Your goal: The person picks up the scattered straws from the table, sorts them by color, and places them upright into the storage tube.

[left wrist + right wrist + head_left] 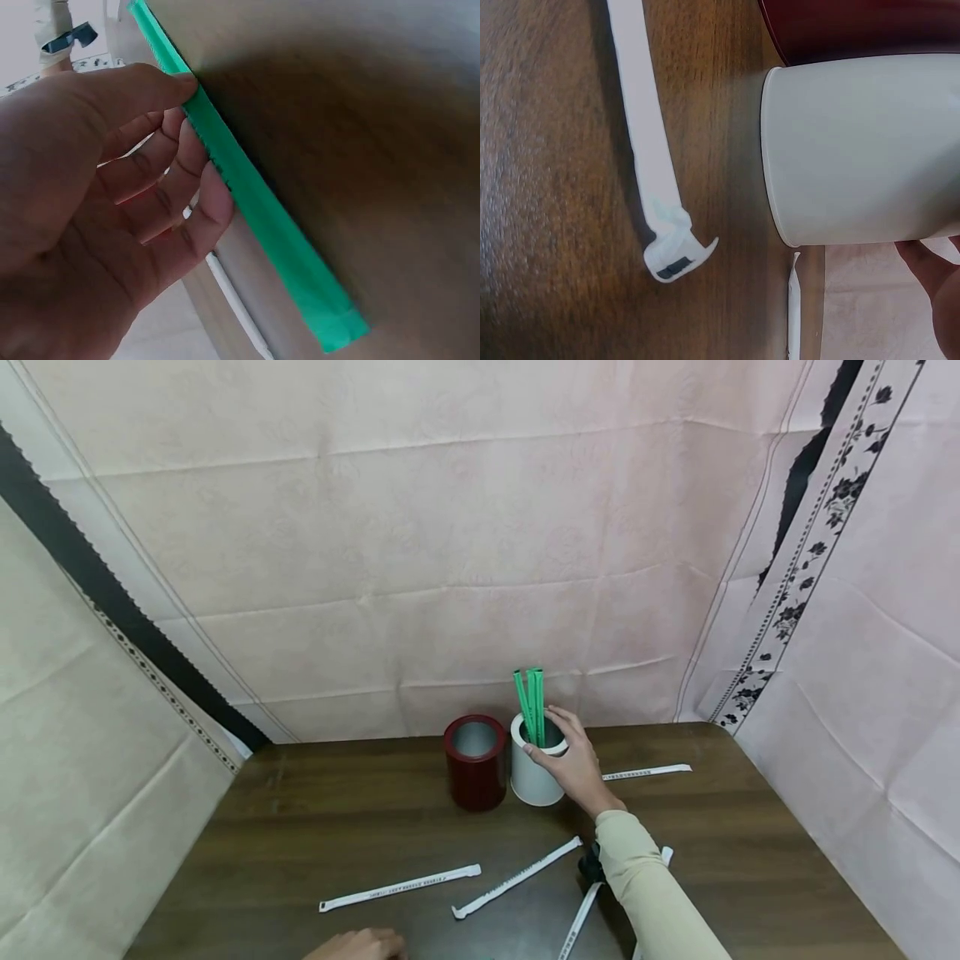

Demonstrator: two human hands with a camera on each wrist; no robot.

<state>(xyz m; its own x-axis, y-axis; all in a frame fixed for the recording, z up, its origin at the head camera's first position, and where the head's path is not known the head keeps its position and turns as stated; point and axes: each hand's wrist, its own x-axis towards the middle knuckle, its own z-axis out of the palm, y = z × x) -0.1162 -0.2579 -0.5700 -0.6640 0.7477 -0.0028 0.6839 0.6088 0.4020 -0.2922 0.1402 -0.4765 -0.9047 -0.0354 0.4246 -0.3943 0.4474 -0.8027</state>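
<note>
My right hand (573,764) grips the white cup (534,781) near its rim, thumb on the near side and fingers at the far side. Several green wrapped straws (531,706) stand upright in that cup, leaning to its left side. A dark red cup (476,772) stands just left of the white one. At the bottom edge of the head view, part of my left hand (362,945) shows. The left wrist view has it pinching a long green wrapped straw (255,214) between thumb and fingers, close over the tabletop.
White wrapped straws with printing lie scattered on the brown table (337,827): one at the left (401,887), one in the middle (517,878), one behind the right hand (648,772), others under the right forearm. Pale cloth (465,527) hangs around the table.
</note>
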